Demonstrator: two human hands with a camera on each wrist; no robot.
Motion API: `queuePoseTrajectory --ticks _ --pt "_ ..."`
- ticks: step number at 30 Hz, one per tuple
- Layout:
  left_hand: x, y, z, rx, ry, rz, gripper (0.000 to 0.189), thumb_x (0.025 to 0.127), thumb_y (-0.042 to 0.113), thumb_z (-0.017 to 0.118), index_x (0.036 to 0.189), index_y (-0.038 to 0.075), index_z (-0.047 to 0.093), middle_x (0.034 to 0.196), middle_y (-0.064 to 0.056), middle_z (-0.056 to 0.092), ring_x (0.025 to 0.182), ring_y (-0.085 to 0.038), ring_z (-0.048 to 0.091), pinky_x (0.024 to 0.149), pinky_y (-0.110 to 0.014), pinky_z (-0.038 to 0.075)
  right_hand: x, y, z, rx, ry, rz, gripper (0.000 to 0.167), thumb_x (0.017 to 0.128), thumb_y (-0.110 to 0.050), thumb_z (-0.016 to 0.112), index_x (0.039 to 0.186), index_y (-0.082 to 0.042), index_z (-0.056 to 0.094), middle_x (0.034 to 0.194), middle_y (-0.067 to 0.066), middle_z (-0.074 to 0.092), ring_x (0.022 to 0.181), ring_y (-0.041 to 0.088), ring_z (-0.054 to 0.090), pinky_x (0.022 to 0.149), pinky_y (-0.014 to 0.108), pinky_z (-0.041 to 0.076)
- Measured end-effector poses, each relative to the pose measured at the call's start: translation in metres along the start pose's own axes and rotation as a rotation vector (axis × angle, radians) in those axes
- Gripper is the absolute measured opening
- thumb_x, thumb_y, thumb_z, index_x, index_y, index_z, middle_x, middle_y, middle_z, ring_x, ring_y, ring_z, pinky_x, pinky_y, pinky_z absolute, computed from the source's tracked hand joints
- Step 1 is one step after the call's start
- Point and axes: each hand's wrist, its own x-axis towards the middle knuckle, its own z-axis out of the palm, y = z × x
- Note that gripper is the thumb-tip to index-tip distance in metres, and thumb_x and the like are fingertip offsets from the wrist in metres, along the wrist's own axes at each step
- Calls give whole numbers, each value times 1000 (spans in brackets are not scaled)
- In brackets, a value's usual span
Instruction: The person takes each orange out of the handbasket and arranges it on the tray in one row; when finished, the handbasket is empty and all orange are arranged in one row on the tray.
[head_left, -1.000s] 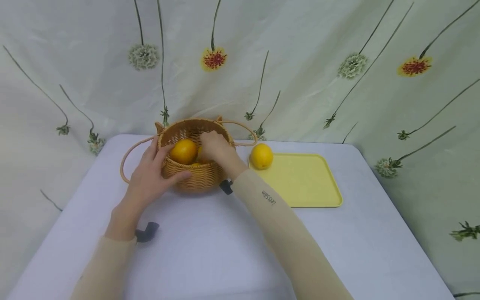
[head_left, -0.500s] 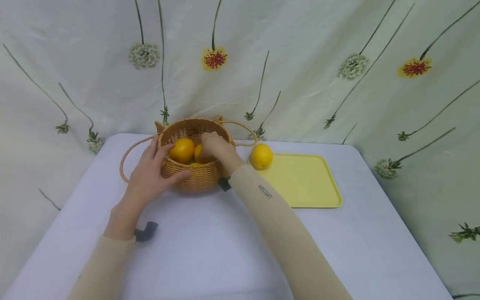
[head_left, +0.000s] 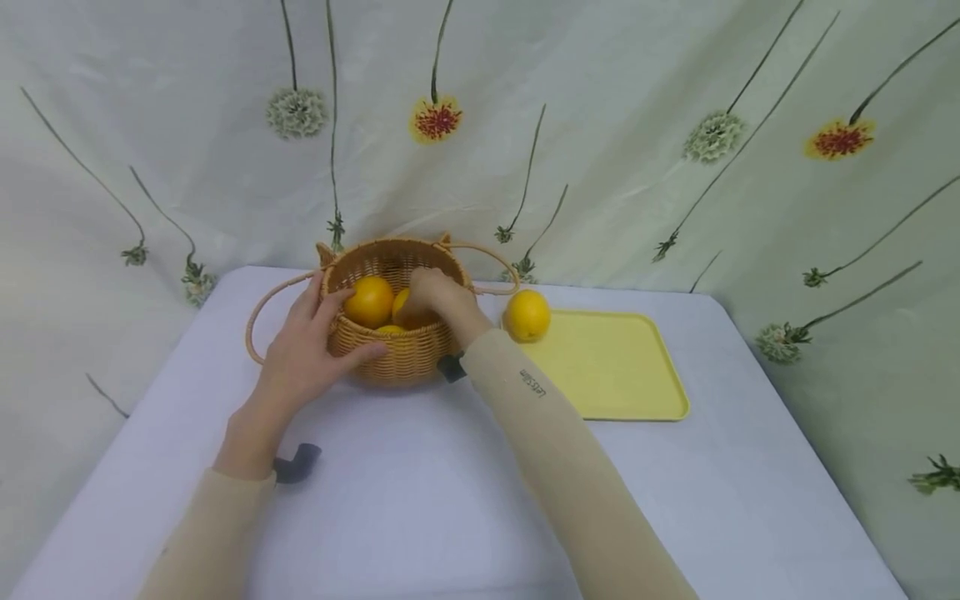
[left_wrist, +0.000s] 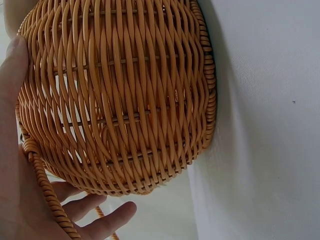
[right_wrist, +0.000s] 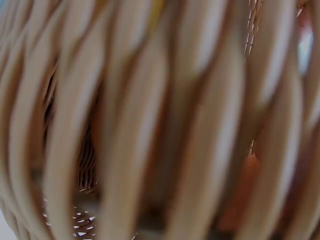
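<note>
Where the white cloth-covered tabletop lies nearest, two ribbed-cuff-free beige sleeves extend over it: left sleeve plain, right sleeve with small dark lettering. At each wrist, one black curved piece, the left black piece nearer, the right black piece farther.

Left hand: bare, spread wide against the left side of the basket, thumb laid along its near wall, fingers apart.

Basket: round, honey-brown woven wicker, upright, left of centre towards the far edge of the table. Two thin loop handles, the left handle folded out left, the right handle folded out right.

Right hand: bare, reaching into the basket from the right, over a round orange fruit; fingertips hidden, grip cannot be told.

Also inside: one round orange-yellow fruit at left; a third, yellow fruit, mostly hidden by the near rim.

Right of the basket: flat, rectangular, pale-yellow tray; one round yellow-orange fruit at its far left corner.

Farthest: pale hanging fabric, printed with long-stemmed flowers.
</note>
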Motion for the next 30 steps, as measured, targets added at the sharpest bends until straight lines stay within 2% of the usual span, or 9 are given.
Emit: queuePoseTrajectory --ticks 7,11,17,24,27,30 --pt "0 0 2 -1 -2 -5 93 87 68 75 161 23 39 178 -12 1 160 -48 16 113 -78 33 0 0 2 46 77 29 60 85 -40 78 134 -15 55 124 4 61 102 22 61 83 41 58" --pt "-2 0 2 -6 -6 -14 93 87 68 75 161 23 39 178 -11 0 160 -48 16 113 -78 33 0 3 6 68 139 -41 59 84 -44 81 127 -12 58 116 5 63 98 22 63 82 38 58" --pt "0 0 3 -12 5 -2 93 87 69 75 160 24 40 179 -8 2 161 -46 17 113 -78 34 2 7 9 19 248 -138 62 83 -51 83 123 -9 60 114 7 66 99 22 64 87 38 59" --pt "0 1 2 -5 2 -5 93 87 69 75 159 22 41 179 -8 2 160 -46 18 112 -77 35 0 10 8 6 311 -268 69 84 -50 80 135 -9 57 116 5 66 98 22 64 85 36 56" --pt "-2 1 0 -2 7 -7 92 86 69 75 158 21 42 179 -9 3 160 -47 19 112 -77 36 -3 11 10 47 338 -328 69 85 -48 79 137 -10 56 116 4 67 97 21 64 83 33 56" --pt "-2 1 -1 1 11 -8 92 87 69 75 157 19 43 179 -10 3 160 -47 19 112 -76 36 -6 11 12 97 362 -376 72 85 -48 79 143 -11 54 123 3 68 102 19 63 87 32 55"
